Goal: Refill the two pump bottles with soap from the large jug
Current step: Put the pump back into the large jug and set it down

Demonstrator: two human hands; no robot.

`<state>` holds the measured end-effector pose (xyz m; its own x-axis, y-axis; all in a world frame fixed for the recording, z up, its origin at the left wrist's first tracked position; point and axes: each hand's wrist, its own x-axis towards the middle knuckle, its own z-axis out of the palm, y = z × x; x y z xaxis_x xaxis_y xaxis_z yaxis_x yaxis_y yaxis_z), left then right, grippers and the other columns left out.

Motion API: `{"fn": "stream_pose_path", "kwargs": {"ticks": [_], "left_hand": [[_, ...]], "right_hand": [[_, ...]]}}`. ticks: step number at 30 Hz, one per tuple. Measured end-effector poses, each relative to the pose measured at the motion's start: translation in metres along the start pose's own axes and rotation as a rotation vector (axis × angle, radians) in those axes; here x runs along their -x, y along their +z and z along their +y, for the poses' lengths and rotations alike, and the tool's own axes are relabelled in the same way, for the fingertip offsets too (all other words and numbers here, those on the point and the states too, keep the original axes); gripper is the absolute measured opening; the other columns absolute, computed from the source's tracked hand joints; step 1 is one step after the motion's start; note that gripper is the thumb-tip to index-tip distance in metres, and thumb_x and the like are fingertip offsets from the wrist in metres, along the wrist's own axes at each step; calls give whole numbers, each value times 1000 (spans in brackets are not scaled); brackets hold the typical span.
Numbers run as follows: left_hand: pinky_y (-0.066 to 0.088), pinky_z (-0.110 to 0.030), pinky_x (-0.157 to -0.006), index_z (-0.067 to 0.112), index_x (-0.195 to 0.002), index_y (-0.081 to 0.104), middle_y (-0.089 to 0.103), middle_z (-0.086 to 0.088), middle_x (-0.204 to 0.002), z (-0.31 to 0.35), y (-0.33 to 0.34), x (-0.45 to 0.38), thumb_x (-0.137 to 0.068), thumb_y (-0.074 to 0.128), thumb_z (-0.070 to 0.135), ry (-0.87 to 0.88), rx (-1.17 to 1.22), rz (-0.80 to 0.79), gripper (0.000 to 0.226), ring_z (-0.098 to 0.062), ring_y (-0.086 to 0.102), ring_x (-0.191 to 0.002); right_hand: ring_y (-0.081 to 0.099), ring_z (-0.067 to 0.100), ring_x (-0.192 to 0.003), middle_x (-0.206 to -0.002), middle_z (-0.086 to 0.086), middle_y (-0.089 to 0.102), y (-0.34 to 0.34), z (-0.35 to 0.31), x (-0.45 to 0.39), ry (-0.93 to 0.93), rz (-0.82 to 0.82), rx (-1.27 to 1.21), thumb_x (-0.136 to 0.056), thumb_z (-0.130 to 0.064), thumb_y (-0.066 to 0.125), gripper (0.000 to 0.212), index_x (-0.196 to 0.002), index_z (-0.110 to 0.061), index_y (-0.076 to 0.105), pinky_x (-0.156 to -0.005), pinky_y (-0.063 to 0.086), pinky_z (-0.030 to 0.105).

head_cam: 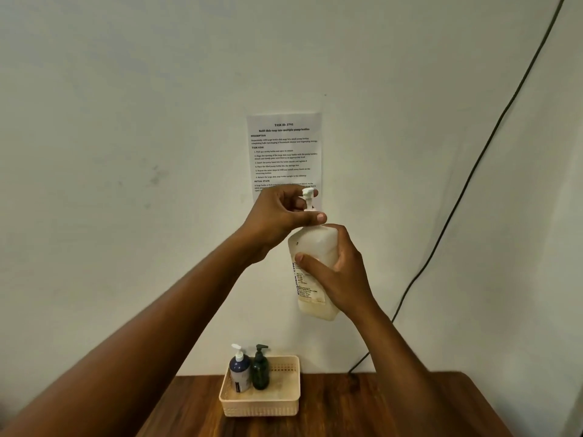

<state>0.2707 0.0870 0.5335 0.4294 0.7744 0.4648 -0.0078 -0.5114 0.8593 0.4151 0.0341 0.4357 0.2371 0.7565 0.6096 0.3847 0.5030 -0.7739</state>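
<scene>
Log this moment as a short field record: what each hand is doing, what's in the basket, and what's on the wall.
left hand: grips the pump head of the large jug
right hand: holds the jug body, lifted above the table
basket: holds both bottles upright, side by side
blue bottle: white pump on
green bottle: black pump on
wall: instruction sheet, black cable
</scene>
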Motion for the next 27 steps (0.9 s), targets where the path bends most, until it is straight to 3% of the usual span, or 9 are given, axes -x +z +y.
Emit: {"fn": "stream_pose_path", "kwargs": {"ticks": [4, 7, 10, 12, 14, 18, 22, 24, 27], "left_hand": [[61, -33, -94, -1, -140, 58, 74, -27, -118, 7, -8, 0, -89, 65, -20, -60, 108, -212, 55, -27, 77, -104], [60, -33, -98, 5, -149, 49, 71, -26, -129, 9, -12, 0, -94, 58, -20, -96, 177, -300, 61, -32, 72, -119], [61, -35, -98, 13, -150, 49, 74, -15, -119, 9, -6, 0, -88, 76, -5, -65, 100, -156, 70, -31, 73, -116], [60, -43, -100, 17, -145, 54, 69, -9, -97, 9, -2, -1, -77, 91, 7, -22, -17, 0, 78, -26, 74, -100], [58, -47, -104, 20, -143, 57, 68, -8, -85, 9, 0, 0, -70, 96, 11, -11, -94, 52, 83, -21, 72, -89], [51, -49, -112, 17, -157, 41, 78, -9, -88, 13, -6, -1, -82, 80, -10, -74, 20, -93, 89, -30, 77, -107], [58, -36, -102, 21, -165, 17, 78, -18, -115, 15, -12, 1, -93, 63, -17, -130, 159, -253, 94, -30, 75, -113], [59, -35, -101, 24, -164, 22, 77, -19, -119, 14, -9, 2, -92, 70, -8, -124, 140, -199, 92, -30, 74, -116], [56, -42, -105, 26, -157, 40, 76, -14, -97, 11, -1, 0, -75, 92, 13, -64, -53, 31, 98, -29, 75, -108]], "right_hand": [[67, 10, -95, -106, -13, 65, 0, 3, 5, 39, -9, -109, -71, -54, 78, 59, -121, -38, 51, -75, 60, 32], [68, 10, -94, -105, -12, 66, -1, 2, 5, 40, 2, -115, -71, -54, 79, 59, -120, -38, 52, -75, 60, 33], [66, 5, -93, -106, -14, 64, -1, -3, 3, 23, 7, -71, -70, -58, 76, 62, -122, -39, 49, -72, 58, 23], [65, 2, -94, -108, -16, 63, 0, -5, 2, 19, 1, -37, -70, -60, 74, 65, -125, -40, 46, -71, 57, 20], [64, 1, -94, -109, -17, 62, 1, -6, 2, 15, -1, -14, -71, -60, 73, 65, -126, -41, 45, -71, 56, 18], [66, 4, -92, -102, -19, 63, 0, -4, 4, 16, 1, -85, -72, -52, 78, 59, -122, -40, 49, -69, 57, 21], [66, 5, -91, -105, -14, 64, 0, -2, 4, 14, 6, -83, -73, -50, 78, 59, -123, -37, 50, -69, 57, 21], [65, 2, -91, -106, -14, 64, 0, -5, 2, 6, 12, -68, -73, -51, 78, 60, -124, -37, 49, -68, 55, 18], [64, 0, -92, -107, -17, 63, 1, -8, -2, -13, 17, -33, -73, -54, 76, 63, -126, -38, 47, -68, 55, 16]]}}
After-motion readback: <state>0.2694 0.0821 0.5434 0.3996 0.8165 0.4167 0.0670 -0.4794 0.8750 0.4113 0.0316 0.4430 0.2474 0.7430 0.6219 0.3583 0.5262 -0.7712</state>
